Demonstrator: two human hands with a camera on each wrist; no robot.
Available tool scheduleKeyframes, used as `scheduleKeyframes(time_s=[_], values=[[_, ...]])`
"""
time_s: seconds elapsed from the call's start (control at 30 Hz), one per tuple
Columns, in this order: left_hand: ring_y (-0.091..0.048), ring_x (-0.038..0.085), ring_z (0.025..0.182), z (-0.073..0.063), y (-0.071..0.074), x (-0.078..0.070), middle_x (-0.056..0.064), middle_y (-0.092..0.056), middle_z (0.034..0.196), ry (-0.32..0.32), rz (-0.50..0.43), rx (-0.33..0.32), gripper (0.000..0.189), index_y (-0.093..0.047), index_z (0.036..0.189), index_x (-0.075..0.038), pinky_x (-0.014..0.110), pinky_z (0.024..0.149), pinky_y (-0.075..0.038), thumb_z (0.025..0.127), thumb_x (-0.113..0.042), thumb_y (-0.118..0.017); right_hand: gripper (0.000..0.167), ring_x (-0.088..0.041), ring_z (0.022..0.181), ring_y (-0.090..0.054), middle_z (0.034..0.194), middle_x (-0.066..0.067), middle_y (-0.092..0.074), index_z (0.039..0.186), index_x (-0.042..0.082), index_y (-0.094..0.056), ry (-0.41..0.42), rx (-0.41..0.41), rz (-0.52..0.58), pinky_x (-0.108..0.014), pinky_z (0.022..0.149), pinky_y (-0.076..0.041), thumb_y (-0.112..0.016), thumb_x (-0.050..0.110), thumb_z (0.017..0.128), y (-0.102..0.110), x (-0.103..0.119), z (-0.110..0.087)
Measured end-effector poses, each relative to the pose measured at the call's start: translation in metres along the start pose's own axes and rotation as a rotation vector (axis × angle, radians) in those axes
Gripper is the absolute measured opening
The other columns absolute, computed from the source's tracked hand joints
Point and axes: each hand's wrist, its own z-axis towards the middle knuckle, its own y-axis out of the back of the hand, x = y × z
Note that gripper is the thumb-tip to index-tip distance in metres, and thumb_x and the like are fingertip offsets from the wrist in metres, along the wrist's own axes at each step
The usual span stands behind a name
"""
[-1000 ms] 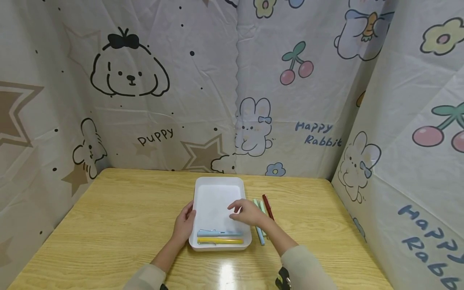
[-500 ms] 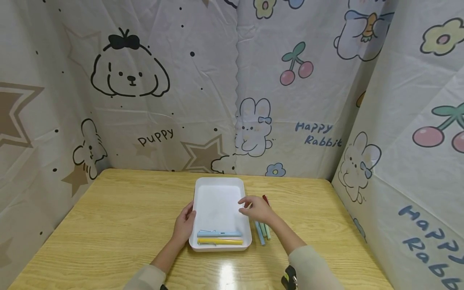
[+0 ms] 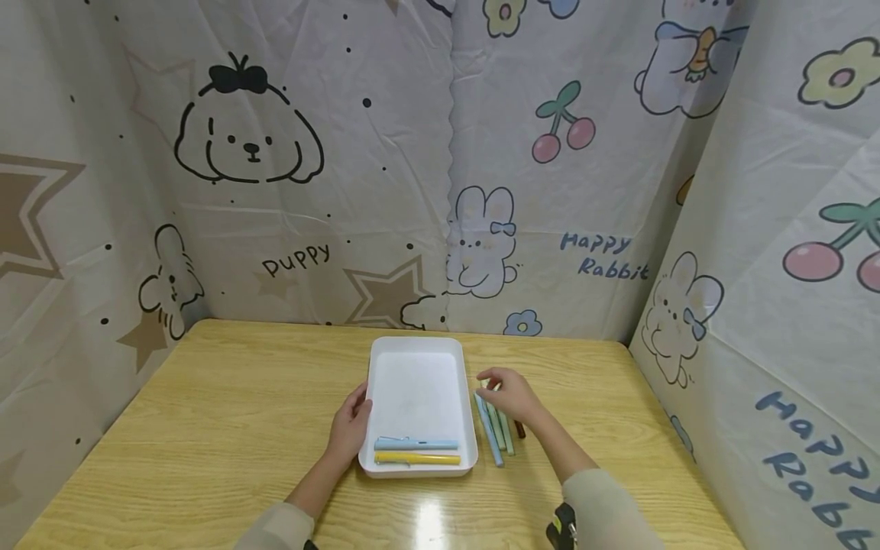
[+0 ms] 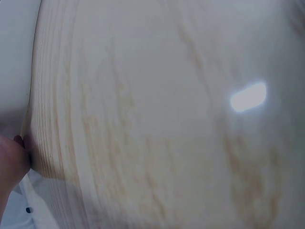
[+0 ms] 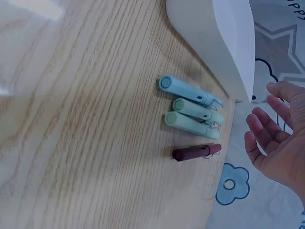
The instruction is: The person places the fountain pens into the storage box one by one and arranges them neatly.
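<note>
A white tray (image 3: 412,393) lies on the table, holding a light blue pen (image 3: 415,443) and a yellow pen (image 3: 417,459) side by side at its near end. My left hand (image 3: 348,429) holds the tray by its left side, thumb at the rim. On the tray's right, a blue pen (image 5: 183,89), two light green pens (image 5: 193,109) and a dark red pen (image 5: 195,152) rest in a row on the tabletop. Over their far ends hovers my right hand (image 3: 512,396), its fingers loosely bent with nothing between them, partly hiding the pens in the head view.
The wooden table (image 3: 275,382) is enclosed by a printed cloth (image 3: 385,168) at the back and both sides. The tray's right wall (image 3: 470,412) stands close beside the pens.
My right hand has moved right, from above the tray to over the pens beside it. The left hand and the tray have stayed in place.
</note>
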Motion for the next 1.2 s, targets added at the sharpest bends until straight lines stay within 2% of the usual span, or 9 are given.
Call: scheduleKeyframes(time_s=[0.17, 0.4, 0.6, 0.87, 1.17, 1.2], values=[[-0.048, 0.03, 0.122, 0.001, 0.0, 0.001, 0.017, -0.043, 0.143, -0.002, -0.005, 0.001, 0.044, -0.036, 0.144, -0.01, 0.046, 0.101, -0.042, 0.1, -0.018, -0.041, 0.029, -0.016, 0.072, -0.049, 0.084, -0.007, -0.059, 0.112, 0.0, -0.064, -0.025, -0.03, 0.011, -0.025, 0.059, -0.041, -0.063, 0.014, 0.087, 0.005, -0.009, -0.002], [-0.047, 0.03, 0.123, 0.001, 0.0, 0.0, 0.016, -0.042, 0.143, 0.004, -0.001, 0.005, 0.045, -0.035, 0.144, -0.01, 0.046, 0.102, -0.042, 0.101, -0.018, -0.04, 0.03, -0.021, 0.086, -0.056, 0.094, -0.012, -0.063, 0.112, -0.002, -0.063, -0.077, -0.085, 0.005, -0.028, 0.065, -0.047, -0.064, 0.014, 0.086, 0.008, -0.026, -0.004], [-0.047, 0.03, 0.123, 0.001, 0.001, 0.0, 0.017, -0.042, 0.144, 0.005, 0.007, 0.006, 0.045, -0.035, 0.144, -0.01, 0.046, 0.102, -0.041, 0.101, -0.019, -0.04, 0.032, -0.02, 0.077, -0.053, 0.094, -0.015, -0.061, 0.115, -0.002, -0.062, -0.136, -0.108, 0.018, -0.026, 0.058, -0.044, -0.063, 0.015, 0.087, 0.009, -0.038, -0.006], [-0.047, 0.03, 0.123, 0.001, 0.001, -0.001, 0.017, -0.043, 0.143, 0.007, 0.004, 0.006, 0.044, -0.035, 0.144, -0.01, 0.046, 0.102, -0.042, 0.101, -0.018, -0.04, 0.034, -0.018, 0.073, -0.054, 0.087, -0.012, -0.061, 0.116, -0.001, -0.062, -0.183, -0.123, -0.001, -0.026, 0.058, -0.044, -0.064, 0.016, 0.087, 0.006, -0.051, -0.004], [-0.05, 0.032, 0.117, -0.003, 0.002, 0.0, 0.021, -0.046, 0.138, -0.056, 0.031, -0.023, 0.044, -0.038, 0.142, -0.009, 0.043, 0.095, -0.047, 0.101, -0.023, -0.04, 0.035, -0.018, 0.071, -0.055, 0.087, -0.014, -0.062, 0.117, -0.004, -0.06, -0.231, -0.137, 0.033, -0.026, 0.056, -0.043, -0.061, 0.016, 0.089, 0.003, -0.06, -0.008], [-0.05, 0.031, 0.117, -0.002, 0.002, 0.0, 0.02, -0.046, 0.138, -0.048, 0.024, -0.02, 0.044, -0.038, 0.143, -0.009, 0.043, 0.096, -0.046, 0.101, -0.023, -0.04, 0.035, -0.018, 0.07, -0.055, 0.087, -0.014, -0.062, 0.117, -0.004, -0.06, -0.237, -0.139, 0.042, -0.026, 0.055, -0.044, -0.06, 0.016, 0.089, 0.003, -0.061, -0.008]])
